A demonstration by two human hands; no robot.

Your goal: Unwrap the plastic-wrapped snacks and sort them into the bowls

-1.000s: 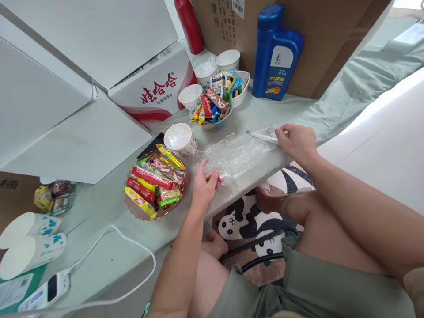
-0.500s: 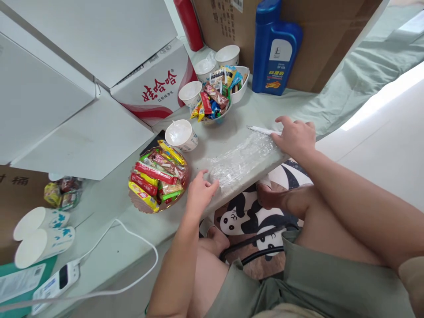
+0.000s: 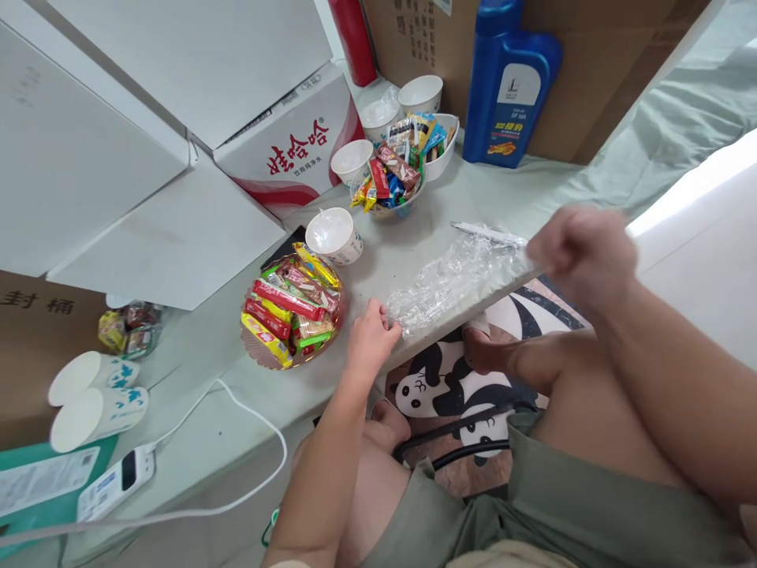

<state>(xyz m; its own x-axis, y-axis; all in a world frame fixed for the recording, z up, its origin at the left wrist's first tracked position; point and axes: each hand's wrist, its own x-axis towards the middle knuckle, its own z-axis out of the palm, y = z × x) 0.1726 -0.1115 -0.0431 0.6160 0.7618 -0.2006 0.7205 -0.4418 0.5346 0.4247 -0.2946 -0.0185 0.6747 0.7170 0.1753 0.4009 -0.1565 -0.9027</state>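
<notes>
Plastic film (image 3: 446, 280) lies on green tabletop (image 3: 408, 244) above patterned matting (image 3: 426, 394), left grip (image 3: 374, 333) pinching it, right grip (image 3: 585, 252) blurred, unclear.

Bright light glares off the floor (image 3: 691, 205), and the right hand (image 3: 583, 248) is blurred.

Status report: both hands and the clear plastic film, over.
Left hand at left end of clear plastic film; right hand blurred near its right end. Film wrinkled on table. White pen along far edge.
</notes>
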